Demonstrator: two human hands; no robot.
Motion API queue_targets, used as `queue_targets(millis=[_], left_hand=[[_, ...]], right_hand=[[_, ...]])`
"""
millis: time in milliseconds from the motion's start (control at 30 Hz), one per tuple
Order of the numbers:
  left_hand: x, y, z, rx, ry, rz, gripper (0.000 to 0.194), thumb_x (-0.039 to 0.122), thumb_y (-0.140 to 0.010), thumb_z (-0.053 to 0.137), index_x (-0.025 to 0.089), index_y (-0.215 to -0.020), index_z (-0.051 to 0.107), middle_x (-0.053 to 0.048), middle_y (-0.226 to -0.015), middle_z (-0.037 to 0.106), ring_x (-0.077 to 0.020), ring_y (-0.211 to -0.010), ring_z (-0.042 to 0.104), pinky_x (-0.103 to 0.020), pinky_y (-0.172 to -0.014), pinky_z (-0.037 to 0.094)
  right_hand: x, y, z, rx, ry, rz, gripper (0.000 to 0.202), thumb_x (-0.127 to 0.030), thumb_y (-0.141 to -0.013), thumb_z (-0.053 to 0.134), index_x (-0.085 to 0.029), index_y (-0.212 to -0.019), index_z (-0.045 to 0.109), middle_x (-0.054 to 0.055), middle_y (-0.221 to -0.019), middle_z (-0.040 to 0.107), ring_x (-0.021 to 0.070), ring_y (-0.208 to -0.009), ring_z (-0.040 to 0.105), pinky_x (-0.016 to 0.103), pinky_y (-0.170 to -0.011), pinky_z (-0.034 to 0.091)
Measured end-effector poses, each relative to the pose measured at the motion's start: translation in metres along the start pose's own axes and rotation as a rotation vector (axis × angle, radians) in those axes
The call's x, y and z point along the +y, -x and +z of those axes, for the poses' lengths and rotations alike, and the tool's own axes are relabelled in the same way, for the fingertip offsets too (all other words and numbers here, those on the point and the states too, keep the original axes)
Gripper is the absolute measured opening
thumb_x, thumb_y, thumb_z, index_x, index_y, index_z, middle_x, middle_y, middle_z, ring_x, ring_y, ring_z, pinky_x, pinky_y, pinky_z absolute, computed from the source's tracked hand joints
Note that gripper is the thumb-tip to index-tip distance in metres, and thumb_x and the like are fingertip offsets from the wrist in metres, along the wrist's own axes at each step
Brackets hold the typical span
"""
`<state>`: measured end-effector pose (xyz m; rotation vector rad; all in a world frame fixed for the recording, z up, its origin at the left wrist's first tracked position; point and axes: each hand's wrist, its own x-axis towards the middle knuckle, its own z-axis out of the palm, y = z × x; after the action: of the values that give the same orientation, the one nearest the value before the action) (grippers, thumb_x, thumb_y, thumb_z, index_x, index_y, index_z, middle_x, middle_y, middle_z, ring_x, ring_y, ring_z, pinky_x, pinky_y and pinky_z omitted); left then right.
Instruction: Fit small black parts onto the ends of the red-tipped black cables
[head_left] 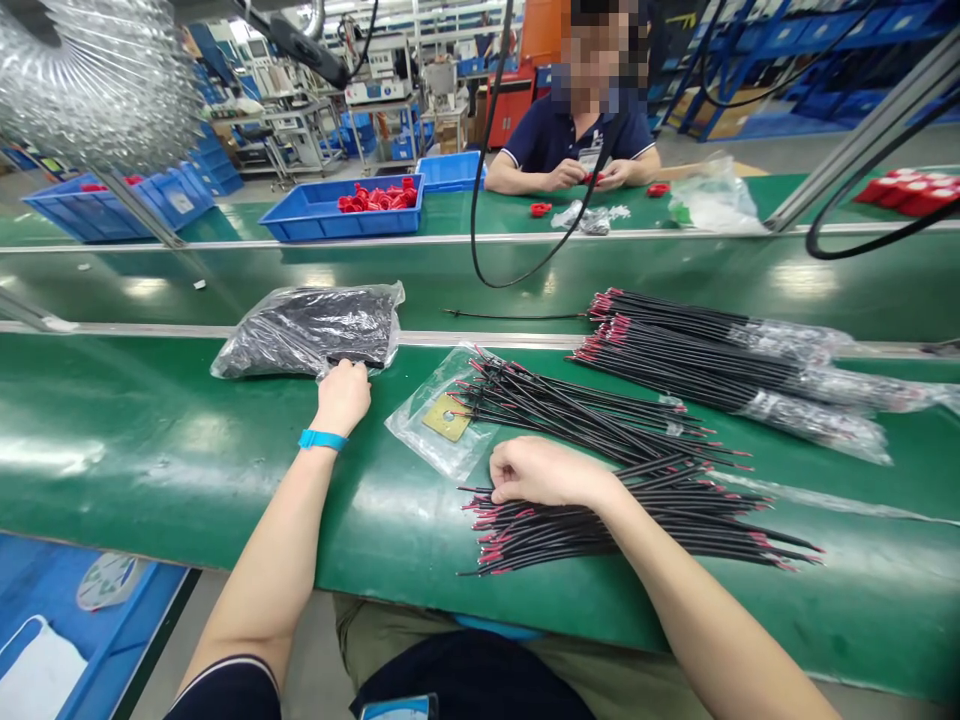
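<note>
My left hand (345,397), with a blue band at the wrist, is at the near right edge of a clear plastic bag (307,325) filled with black pieces. Its fingers are closed at the bag's edge, beside a black strip; what they grip is hidden. My right hand (547,470) rests over a pile of black cables (622,530) with red and bare ends, its fingers curled; whatever is in them does not show. Behind it lies another loose bunch of black cables (577,405), partly over a flat plastic bag (409,420) with a yellowish square plate (448,418).
Bundles of cables (697,365) in plastic wrap lie at the right, one single cable (517,316) sticking out leftward. Across the green bench (187,430), a co-worker (577,140) handles small red parts. A blue bin (300,215) holds red parts. A black hanging cable (474,200) loops down in front.
</note>
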<state>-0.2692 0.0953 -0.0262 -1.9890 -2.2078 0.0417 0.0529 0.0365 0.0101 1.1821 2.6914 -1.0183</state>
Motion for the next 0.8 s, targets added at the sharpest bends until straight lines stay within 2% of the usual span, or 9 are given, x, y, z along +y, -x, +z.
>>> queue_targets(millis=[167,267,433,533,633,800], left_hand=[[0.000,-0.001,0.001,-0.037,0.020,-0.025,0.026,0.025,-0.090,0.050,0.012,-0.106,0.065,-0.017,-0.107,0.060,-0.0307,-0.099,0.064,-0.037,-0.080,0.050],[0.002,-0.001,-0.001,-0.045,0.025,-0.033,0.026,0.024,-0.091,0.048,0.012,-0.106,0.065,-0.016,-0.109,0.059,-0.0302,-0.096,0.065,-0.037,-0.079,0.050],[0.004,0.001,-0.003,-0.030,0.037,-0.041,0.028,0.023,-0.092,0.043,0.012,-0.105,0.065,-0.017,-0.110,0.056,-0.0296,-0.090,0.065,-0.038,-0.076,0.049],[0.004,0.001,-0.002,0.000,0.052,-0.042,0.028,0.023,-0.093,0.042,0.012,-0.105,0.065,-0.016,-0.109,0.055,-0.0289,-0.088,0.065,-0.037,-0.074,0.049],[0.004,0.000,-0.002,0.058,0.071,-0.032,0.030,0.024,-0.095,0.039,0.013,-0.104,0.066,-0.016,-0.107,0.055,-0.0283,-0.089,0.064,-0.037,-0.075,0.049],[0.006,-0.001,-0.002,0.146,0.169,-0.004,0.032,0.025,-0.096,0.038,0.015,-0.104,0.067,-0.014,-0.104,0.056,-0.0271,-0.091,0.062,-0.036,-0.077,0.048]], right_hand=[[-0.002,0.001,-0.007,-0.079,-0.009,0.118,0.010,-0.028,-0.077,0.074,-0.020,-0.072,0.070,-0.002,-0.069,0.067,0.0106,-0.065,0.055,0.021,-0.059,0.031],[-0.002,0.003,-0.007,-0.084,0.045,0.096,0.011,-0.027,-0.077,0.070,-0.020,-0.068,0.069,-0.001,-0.067,0.065,0.0112,-0.065,0.054,0.022,-0.061,0.030],[-0.005,0.003,-0.001,-0.080,0.068,0.026,0.005,-0.017,-0.069,0.065,-0.018,-0.065,0.066,-0.003,-0.063,0.062,0.0089,-0.058,0.047,0.022,-0.057,0.028],[-0.005,0.001,0.001,-0.014,0.146,0.015,0.009,-0.013,-0.069,0.062,-0.017,-0.060,0.062,-0.002,-0.059,0.058,0.0088,-0.056,0.042,0.023,-0.056,0.024],[-0.001,-0.001,0.002,0.099,0.157,0.011,0.011,-0.012,-0.073,0.059,-0.016,-0.063,0.060,-0.001,-0.063,0.059,0.0085,-0.056,0.042,0.023,-0.058,0.025],[0.010,-0.016,0.011,0.456,-0.035,0.016,0.011,-0.019,-0.091,0.052,-0.018,-0.085,0.061,-0.002,-0.070,0.062,0.0088,-0.060,0.050,0.021,-0.062,0.033]])
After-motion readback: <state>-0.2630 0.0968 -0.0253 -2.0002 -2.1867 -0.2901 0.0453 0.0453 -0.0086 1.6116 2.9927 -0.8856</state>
